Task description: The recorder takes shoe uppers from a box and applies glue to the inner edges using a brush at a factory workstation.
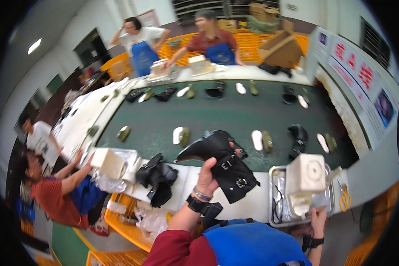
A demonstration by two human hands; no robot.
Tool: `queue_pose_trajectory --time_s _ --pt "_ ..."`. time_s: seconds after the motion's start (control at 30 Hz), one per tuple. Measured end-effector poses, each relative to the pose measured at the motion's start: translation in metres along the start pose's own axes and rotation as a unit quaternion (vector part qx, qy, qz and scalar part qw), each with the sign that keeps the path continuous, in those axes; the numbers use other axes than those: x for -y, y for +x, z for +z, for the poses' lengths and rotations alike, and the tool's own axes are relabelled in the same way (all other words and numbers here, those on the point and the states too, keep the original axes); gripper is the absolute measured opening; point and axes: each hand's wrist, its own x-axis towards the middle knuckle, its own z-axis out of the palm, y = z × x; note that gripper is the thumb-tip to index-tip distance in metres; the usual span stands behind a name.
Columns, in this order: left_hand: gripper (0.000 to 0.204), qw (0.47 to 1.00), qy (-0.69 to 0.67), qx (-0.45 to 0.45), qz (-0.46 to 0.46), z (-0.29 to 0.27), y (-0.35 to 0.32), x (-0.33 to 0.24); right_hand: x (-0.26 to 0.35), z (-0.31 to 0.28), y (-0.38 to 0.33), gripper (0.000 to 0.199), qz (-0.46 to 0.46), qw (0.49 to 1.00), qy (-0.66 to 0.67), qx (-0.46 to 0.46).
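Observation:
A black boot (210,148) with metal buckles is held up over the near edge of the belt, its toe pointing left. My left hand (207,176) is closed around it from below. At the front right, my right hand (318,220) is at the near rim of a metal tray (277,217), fingers closed; a small pale tip shows by them, but what they hold is not clear. In that tray stands a white block-shaped container (306,173) with a pale smear below it. Yellow-handled scissors (345,199) lie right of the tray.
On the green belt (155,117) lie several black boots, green sole pieces and white insoles. More black boots (157,177) lie on the near ledge at left. Co-workers stand at left (60,195) and across the belt (215,44). An orange crate (126,226) sits below the ledge.

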Motion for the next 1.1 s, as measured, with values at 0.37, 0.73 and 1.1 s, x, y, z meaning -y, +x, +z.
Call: queue_pose_trajectory --time_s 0.37,0.73,1.1 --pt "0.055 0.892 0.418 0.04 -0.166 -0.022 0.05 0.061 0.015 -0.052 -0.056 0.022 0.214 0.834 0.463 -0.211" --pt "0.052 0.744 0.618 0.251 -0.03 -0.038 0.046 0.113 0.141 -0.076 -0.012 0.024 0.048 0.824 0.527 -0.202" --pt "0.057 0.731 0.616 0.29 -0.056 -0.022 0.023 0.129 0.21 -0.016 0.017 0.013 -0.203 0.936 0.269 -0.106"
